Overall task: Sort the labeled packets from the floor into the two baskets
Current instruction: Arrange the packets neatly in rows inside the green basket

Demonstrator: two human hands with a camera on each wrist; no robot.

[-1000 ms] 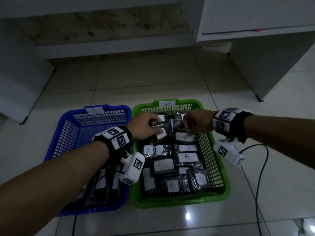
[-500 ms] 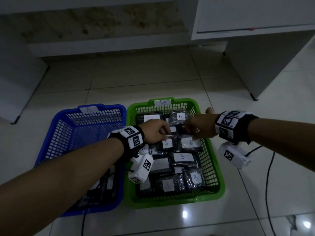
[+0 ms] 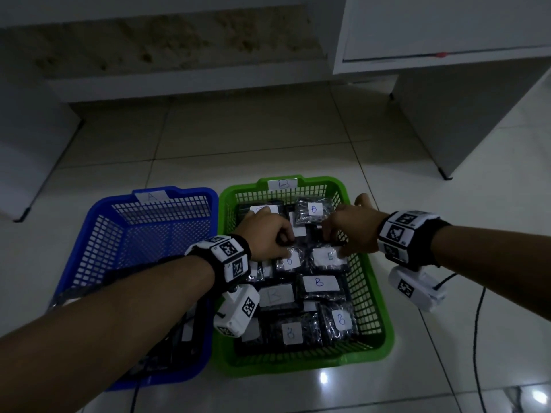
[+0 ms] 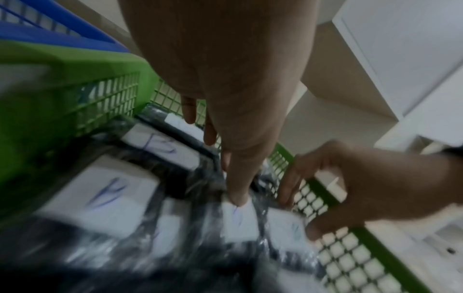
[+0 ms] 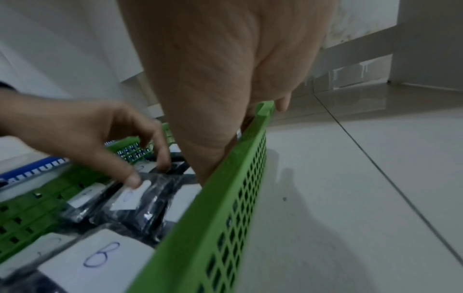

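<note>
Two baskets stand side by side on the tiles: a blue basket (image 3: 98, 234) tagged A on the left and a green basket (image 3: 298, 363) tagged B on the right. Several dark packets (image 3: 319, 283) with white B labels fill the green one. Both hands are inside it, near the middle. My left hand (image 3: 268, 236) points down, its thumb tip touching the label of one packet (image 4: 238, 222). My right hand (image 3: 354, 231) is by the right wall (image 5: 225, 188), fingers loosely bent, tips touching the neighbouring packet (image 3: 328, 257). No packet is lifted.
A few packets lie at the near end of the blue basket, mostly hidden under my left arm. A white cabinet (image 3: 447, 99) stands at the back right and another (image 3: 29, 144) at the left. A black cable (image 3: 477, 338) trails over the floor on the right.
Both hands have drawn back from the far end of the green basket toward its middle. The packets they held a second ago now lie among the others.
</note>
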